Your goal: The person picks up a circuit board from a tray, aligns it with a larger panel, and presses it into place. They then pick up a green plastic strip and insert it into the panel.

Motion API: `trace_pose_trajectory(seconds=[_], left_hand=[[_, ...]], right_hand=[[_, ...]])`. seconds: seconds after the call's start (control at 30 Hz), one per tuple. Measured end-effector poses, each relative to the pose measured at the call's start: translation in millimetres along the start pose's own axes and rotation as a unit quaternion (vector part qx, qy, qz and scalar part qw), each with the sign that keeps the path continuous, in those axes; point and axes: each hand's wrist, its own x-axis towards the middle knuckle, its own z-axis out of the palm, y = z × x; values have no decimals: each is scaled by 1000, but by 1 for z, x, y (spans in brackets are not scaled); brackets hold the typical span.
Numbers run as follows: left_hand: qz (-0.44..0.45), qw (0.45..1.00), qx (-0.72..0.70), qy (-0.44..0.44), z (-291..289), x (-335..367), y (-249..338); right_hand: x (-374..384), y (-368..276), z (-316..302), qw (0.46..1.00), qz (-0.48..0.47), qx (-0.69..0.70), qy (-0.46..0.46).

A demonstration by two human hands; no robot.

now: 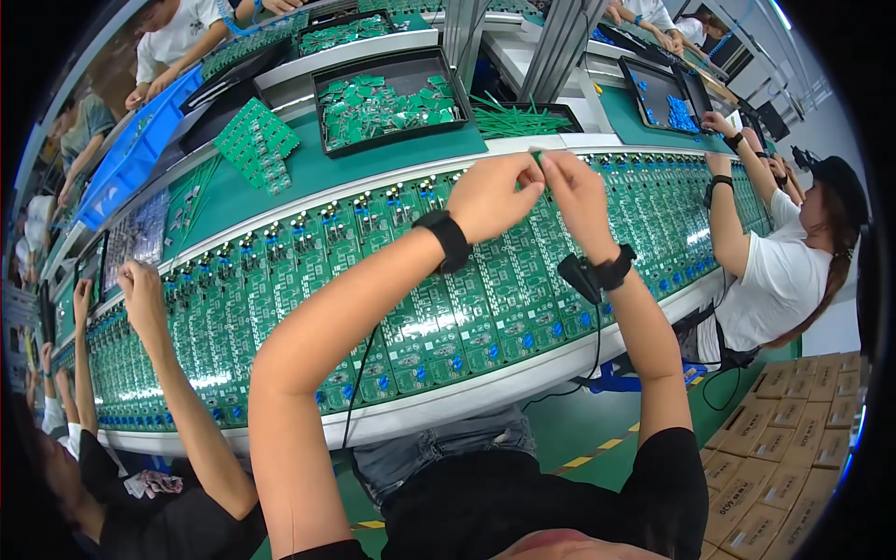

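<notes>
Over the far edge of a long row of green circuit boards (439, 317), my left hand (495, 194) and my right hand (576, 194) meet fingertip to fingertip. Between them shows a small green piece (538, 155), apparently a little circuit board, pinched by the fingers of both hands. Its details are too small to make out. Both wrists wear black bands, and a black clip with a cord (581, 277) hangs at the right one. The boards below carry blue parts along the near edge and black and white parts along the far edge.
Beyond the row stands a black tray (392, 145) heaped with small green boards. Left of it lies a green board panel (257, 145); right of it, a bin of thin green strips (523, 119). Co-workers sit on both sides. Stacked cartons (779, 448) stand at the lower right.
</notes>
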Motion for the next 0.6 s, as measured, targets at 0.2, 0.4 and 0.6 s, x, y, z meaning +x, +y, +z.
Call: trace_pose_trajectory(seconds=[0.2, 0.4, 0.6], left_hand=[[-135, 967, 209, 59, -77, 28, -43], [-183, 883, 415, 117, -131, 29, -81], [-78, 874, 469, 101, -122, 23, -115]], right_hand=[[11, 52, -68, 994, 95, -59, 19], [-3, 71, -84, 963, 71, -259, -30], [-2, 81, -77, 966, 42, -254, -26]])
